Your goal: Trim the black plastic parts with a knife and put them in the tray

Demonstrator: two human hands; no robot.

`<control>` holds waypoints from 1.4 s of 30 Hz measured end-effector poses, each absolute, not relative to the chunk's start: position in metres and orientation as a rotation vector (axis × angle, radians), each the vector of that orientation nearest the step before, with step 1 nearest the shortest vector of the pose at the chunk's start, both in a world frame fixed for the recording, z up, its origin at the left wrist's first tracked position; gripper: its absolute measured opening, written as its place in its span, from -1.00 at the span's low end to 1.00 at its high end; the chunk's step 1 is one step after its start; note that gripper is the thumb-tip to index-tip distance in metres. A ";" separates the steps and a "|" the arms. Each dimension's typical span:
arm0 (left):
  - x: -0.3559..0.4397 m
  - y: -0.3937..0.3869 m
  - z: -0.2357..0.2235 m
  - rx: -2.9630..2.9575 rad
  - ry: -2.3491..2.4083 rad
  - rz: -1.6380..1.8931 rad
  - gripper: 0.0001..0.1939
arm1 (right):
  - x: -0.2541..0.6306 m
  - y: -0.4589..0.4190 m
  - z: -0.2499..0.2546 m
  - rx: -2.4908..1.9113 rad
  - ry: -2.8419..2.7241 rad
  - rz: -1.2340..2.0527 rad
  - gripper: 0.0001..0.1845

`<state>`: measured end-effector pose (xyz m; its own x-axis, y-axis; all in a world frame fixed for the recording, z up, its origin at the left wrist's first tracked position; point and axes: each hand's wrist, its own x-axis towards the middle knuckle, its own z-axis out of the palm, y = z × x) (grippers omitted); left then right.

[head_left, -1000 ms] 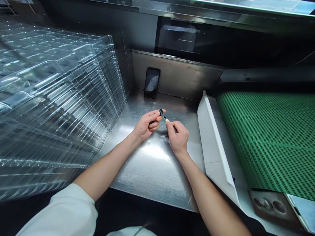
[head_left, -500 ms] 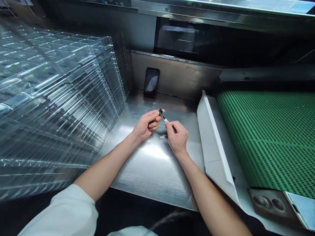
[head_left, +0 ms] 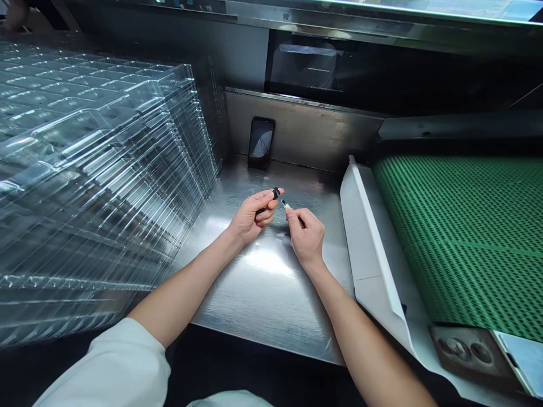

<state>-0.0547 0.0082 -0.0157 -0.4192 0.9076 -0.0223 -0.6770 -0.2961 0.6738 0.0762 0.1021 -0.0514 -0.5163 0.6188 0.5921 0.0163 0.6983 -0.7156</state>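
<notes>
My left hand (head_left: 253, 216) pinches a small black part (head_left: 276, 193) between thumb and forefinger, over the metal work surface (head_left: 263, 305). What kind of part it is, I cannot make out. Another dark bit shows under the curled fingers of that hand. My right hand (head_left: 306, 234) is closed around a small tool with a pale end and a dark tip (head_left: 285, 204). That tip points at the black part, with a small gap between the two. Most of the tool is hidden inside my right fist.
Tall stacks of clear plastic trays (head_left: 127, 147) stand at the left. A dark phone (head_left: 261, 142) leans on the metal back wall. On the right, a white guard (head_left: 369, 243) borders a green perforated belt (head_left: 475, 237). A switch box (head_left: 466, 350) sits at lower right.
The tool tip in my right hand has drawn slightly away from the black part. In my left fingers the part has turned a little. Both arms are nearly where they were.
</notes>
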 end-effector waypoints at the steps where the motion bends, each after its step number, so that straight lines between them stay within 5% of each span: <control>1: -0.055 0.008 -0.016 0.453 0.742 1.888 -0.78 | 0.076 0.103 -0.052 -0.497 -1.977 0.834 -0.53; 9: -0.053 0.012 -0.022 0.322 0.726 1.838 -0.79 | 0.076 0.106 -0.056 -0.559 -1.810 1.046 -0.49; 16: -0.034 0.011 -0.026 0.469 0.729 1.695 -0.84 | 0.071 0.102 -0.056 -0.529 -1.715 1.348 -0.66; 27: -0.043 0.021 -0.030 -0.152 0.743 1.951 -0.67 | 0.072 0.101 -0.060 -0.589 -1.766 1.139 -0.77; 42: -0.023 0.021 -0.022 -0.011 0.680 1.925 -0.80 | 0.069 0.096 -0.056 -0.391 -2.030 1.106 -0.86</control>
<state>-0.0231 0.0210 -0.0216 -0.4534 0.8377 -0.3046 -0.8430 -0.2920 0.4517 0.0695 0.0958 -0.0562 -0.6518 0.5829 0.4851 -0.0918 0.5744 -0.8134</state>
